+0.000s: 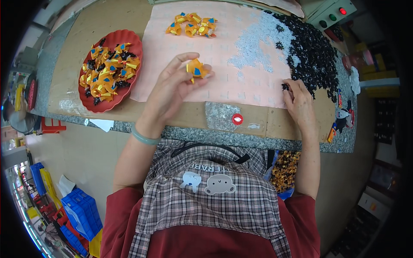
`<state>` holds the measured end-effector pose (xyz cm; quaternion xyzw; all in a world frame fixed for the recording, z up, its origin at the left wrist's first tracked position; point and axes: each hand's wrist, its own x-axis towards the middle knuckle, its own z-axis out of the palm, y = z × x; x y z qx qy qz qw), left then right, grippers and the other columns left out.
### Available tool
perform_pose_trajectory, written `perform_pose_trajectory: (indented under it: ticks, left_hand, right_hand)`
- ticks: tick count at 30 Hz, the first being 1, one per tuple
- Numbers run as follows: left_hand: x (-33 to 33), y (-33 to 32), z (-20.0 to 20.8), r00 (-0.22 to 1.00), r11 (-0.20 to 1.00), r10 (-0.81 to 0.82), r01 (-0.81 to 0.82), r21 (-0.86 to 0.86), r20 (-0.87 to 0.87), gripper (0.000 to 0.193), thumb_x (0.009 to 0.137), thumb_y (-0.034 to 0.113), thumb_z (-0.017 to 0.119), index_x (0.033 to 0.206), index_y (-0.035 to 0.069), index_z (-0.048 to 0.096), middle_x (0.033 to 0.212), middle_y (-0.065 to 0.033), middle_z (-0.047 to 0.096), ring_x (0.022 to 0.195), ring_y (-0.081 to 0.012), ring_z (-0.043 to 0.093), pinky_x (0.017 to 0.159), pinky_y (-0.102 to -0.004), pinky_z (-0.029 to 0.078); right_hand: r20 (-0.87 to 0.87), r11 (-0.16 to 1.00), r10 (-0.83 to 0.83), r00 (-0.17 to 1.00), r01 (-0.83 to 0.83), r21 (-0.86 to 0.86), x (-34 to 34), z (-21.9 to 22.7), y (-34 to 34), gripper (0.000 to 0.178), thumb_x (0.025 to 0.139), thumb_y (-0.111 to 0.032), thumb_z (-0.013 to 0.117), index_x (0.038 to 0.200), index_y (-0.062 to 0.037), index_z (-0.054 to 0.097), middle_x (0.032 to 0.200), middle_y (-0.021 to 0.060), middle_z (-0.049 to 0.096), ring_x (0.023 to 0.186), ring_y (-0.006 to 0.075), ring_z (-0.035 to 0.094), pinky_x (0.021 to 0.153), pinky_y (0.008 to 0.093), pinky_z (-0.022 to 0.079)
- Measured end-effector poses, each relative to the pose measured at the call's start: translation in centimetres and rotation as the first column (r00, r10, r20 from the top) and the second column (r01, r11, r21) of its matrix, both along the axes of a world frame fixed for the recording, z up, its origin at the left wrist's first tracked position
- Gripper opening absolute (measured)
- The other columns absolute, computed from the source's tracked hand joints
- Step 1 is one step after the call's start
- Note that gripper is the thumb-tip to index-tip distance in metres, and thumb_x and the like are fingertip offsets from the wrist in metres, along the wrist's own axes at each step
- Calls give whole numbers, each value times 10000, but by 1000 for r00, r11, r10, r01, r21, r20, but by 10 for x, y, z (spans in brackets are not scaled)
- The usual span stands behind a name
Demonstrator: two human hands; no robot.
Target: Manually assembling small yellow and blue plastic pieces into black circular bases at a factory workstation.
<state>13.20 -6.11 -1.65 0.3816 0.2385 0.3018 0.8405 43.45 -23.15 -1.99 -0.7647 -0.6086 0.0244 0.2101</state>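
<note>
My left hand (pixel 170 84) is raised over the pink sheet (pixel 215 92), pinching a small orange plastic figure part (pixel 196 70) with blue and yellow patches. My right hand (pixel 300 103) rests at the sheet's right side, thumb and fingers closed on a small black plastic piece (pixel 285 86). Beside it spreads a large pile of like black pieces (pixel 316 60), with small clear-white pieces (pixel 260 43) scattered to its left. At the far side of the sheet lies a group of orange parts (pixel 191 26).
A red scalloped tray (pixel 134 47) at the left holds orange parts with black pieces. Near the table's front edge are a red cap (pixel 237 119) and a clear plastic sheet (pixel 217 114). Glue tubes (pixel 331 132) lie at the right edge; a control box (pixel 333 15) stands behind.
</note>
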Motion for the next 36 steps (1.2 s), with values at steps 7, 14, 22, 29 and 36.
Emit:
perform_pose_trajectory:
  ticks: [7, 14, 22, 29, 36]
  left_hand:
    - [-2, -36, -2, 978, 964, -93, 136, -229, 186, 331, 975, 81, 512, 1297, 34, 452, 1182, -225, 612, 1168, -338, 602, 976, -372, 532]
    - [-4, -45, 0, 966, 935, -151, 209, -287, 211, 461, 984, 166, 544, 1392, 8, 398, 1247, -237, 559, 1126, -304, 603, 921, -332, 556]
    - [-1, -55, -9, 930, 920, -193, 282, -271, 313, 454, 987, 163, 548, 1394, 2, 428, 1214, -207, 568, 1031, -231, 605, 874, -295, 555]
    - [-2, -60, -6, 934, 902, -199, 293, -318, 296, 396, 997, 143, 529, 1363, 3, 476, 1184, -193, 576, 1056, -243, 620, 880, -295, 557]
    - [-4, -62, -12, 949, 922, -204, 268, -280, 239, 378, 994, 150, 540, 1346, 23, 493, 1156, -180, 591, 959, -221, 647, 798, -259, 552]
  right_hand:
    - [23, 999, 35, 999, -35, -11, 2, 1, -2, 194, 866, -35, 612, 1056, 2, 630, 924, 162, 604, 795, 368, 633, 695, 425, 515]
    - [-108, 996, -28, 994, 18, -87, -17, 9, 0, 198, 864, -55, 632, 1052, 6, 632, 977, 165, 619, 810, 363, 637, 705, 426, 512]
    - [25, 993, 63, 998, -65, 98, -4, 1, 0, 213, 862, -21, 615, 1072, 8, 629, 968, 175, 635, 813, 376, 632, 721, 413, 510]
    - [-25, 995, 60, 998, -58, 76, -1, 0, 1, 208, 874, 20, 575, 1075, 20, 632, 952, 164, 650, 778, 325, 639, 702, 362, 511]
    - [-754, 998, -54, 655, 66, -15, -41, 8, -17, 149, 920, 11, 574, 1052, 29, 640, 892, 65, 648, 712, 120, 606, 639, 248, 485]
